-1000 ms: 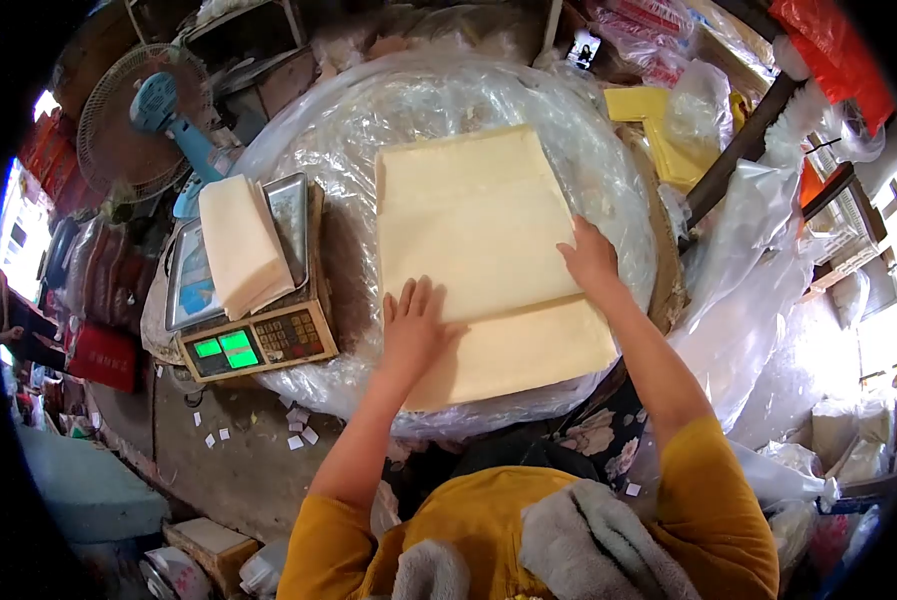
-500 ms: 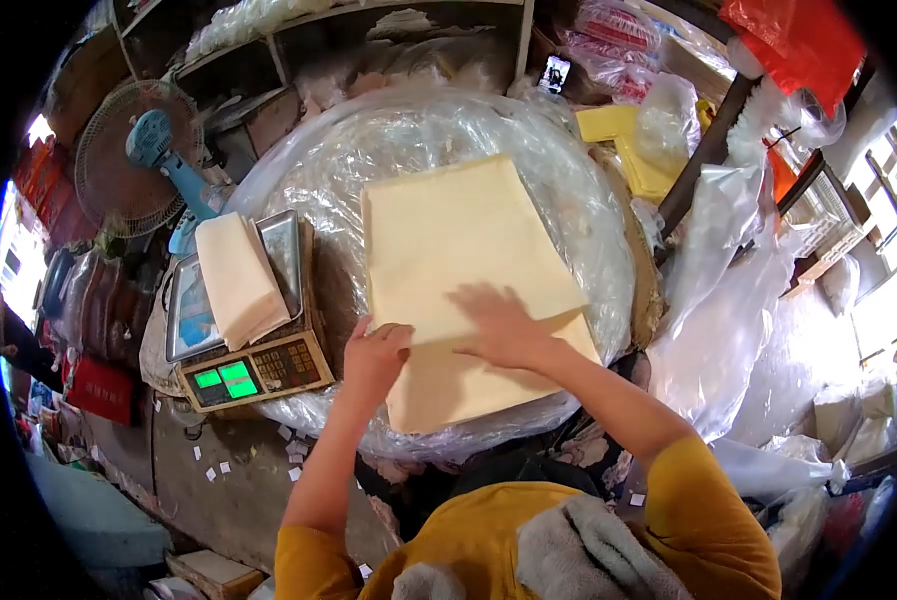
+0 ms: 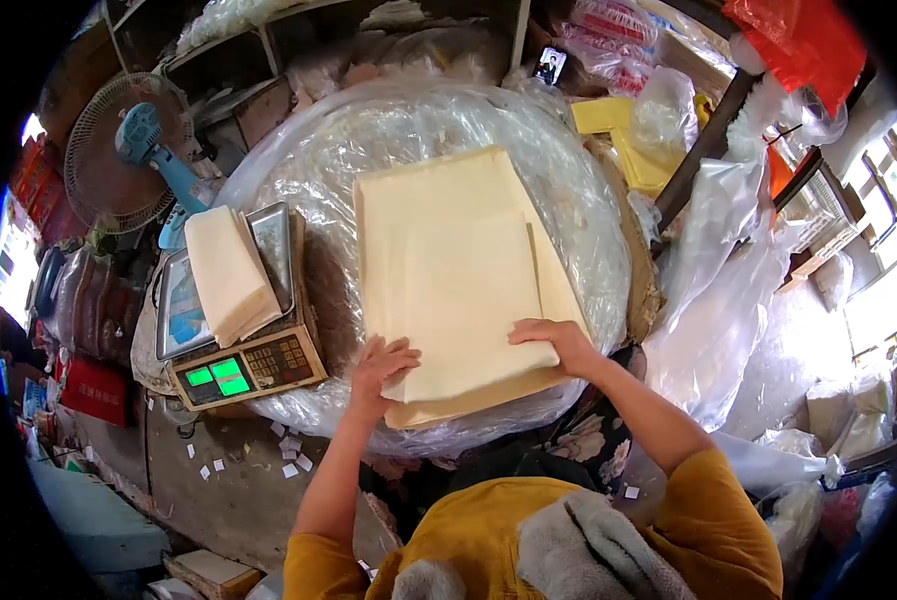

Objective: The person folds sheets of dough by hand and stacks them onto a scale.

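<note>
A large cream sheet (image 3: 380, 230) lies on a round, plastic-covered surface in the head view. On it rests a smaller folded cream sheet (image 3: 471, 290), its near edge toward my body. My right hand (image 3: 558, 345) grips the near right corner of the folded sheet, fingers on top and the edge curling beneath them. At the near left edge, my left hand (image 3: 380, 378) lies with its fingers extended, fingertips on the folded sheet. Below both hands, a strip of the larger sheet shows.
Left of the sheets stands a scale (image 3: 253, 368) with a lit green display, bearing a folded cream stack (image 3: 230, 275) on its metal tray. Behind it is a blue fan (image 3: 140, 135). Clear plastic (image 3: 318, 140) wraps the round surface. Yellow sheets (image 3: 648, 160) lie at back right.
My right hand has moved right and slightly nearer, from lying flat on the sheet to gripping a corner. A smaller folded layer now shows on top. My left hand has shifted slightly nearer.
</note>
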`<action>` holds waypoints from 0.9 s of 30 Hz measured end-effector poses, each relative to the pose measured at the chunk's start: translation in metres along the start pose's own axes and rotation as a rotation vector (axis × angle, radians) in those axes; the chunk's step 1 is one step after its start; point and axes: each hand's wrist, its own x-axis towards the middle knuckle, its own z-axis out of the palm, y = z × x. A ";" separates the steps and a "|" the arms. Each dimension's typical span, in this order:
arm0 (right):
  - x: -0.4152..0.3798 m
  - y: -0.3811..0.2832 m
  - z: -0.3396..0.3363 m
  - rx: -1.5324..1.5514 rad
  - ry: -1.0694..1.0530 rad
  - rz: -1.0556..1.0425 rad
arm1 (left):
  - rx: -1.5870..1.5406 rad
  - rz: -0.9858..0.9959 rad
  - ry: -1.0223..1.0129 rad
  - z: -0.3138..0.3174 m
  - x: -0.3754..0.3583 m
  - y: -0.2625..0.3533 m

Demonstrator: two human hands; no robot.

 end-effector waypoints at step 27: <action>0.060 0.007 -0.039 0.172 0.119 0.540 | -0.455 -0.717 0.421 -0.010 0.077 -0.020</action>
